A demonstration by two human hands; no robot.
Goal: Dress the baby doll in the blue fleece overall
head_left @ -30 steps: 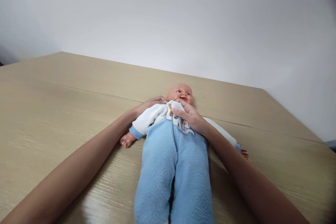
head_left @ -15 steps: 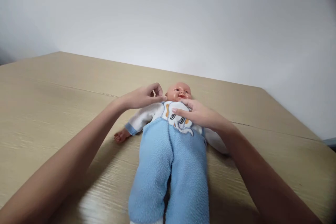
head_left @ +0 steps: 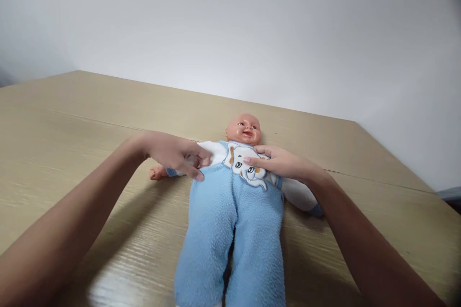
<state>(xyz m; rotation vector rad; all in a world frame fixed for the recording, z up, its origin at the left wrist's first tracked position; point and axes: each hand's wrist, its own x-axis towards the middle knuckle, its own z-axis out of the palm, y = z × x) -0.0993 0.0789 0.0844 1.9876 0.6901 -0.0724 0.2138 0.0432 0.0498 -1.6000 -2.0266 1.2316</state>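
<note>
A baby doll [head_left: 243, 129] lies on its back, head away from me, in a fleece suit [head_left: 216, 230] with blue legs, white sleeves and an elephant patch [head_left: 245, 165] on the chest. Over the doll's arm and side at the left is my left hand [head_left: 176, 153], thumb and fingers apart, the fingertips by the sleeve and the blue fabric. My right hand [head_left: 283, 160] rests on the right side of the chest, fingers stretched out and thumb across the patch. One doll hand [head_left: 157, 172] sticks out past the left cuff; the other is hidden behind my right forearm.
The doll lies on a wide wooden table [head_left: 90, 105] with a thin seam running across it. Behind the table rises a plain pale wall [head_left: 216, 33].
My left hand has moved down from beside the doll's neck to its arm and side, its fingers parting. My right hand stays on the chest. The doll's left-side arm has shifted slightly.
</note>
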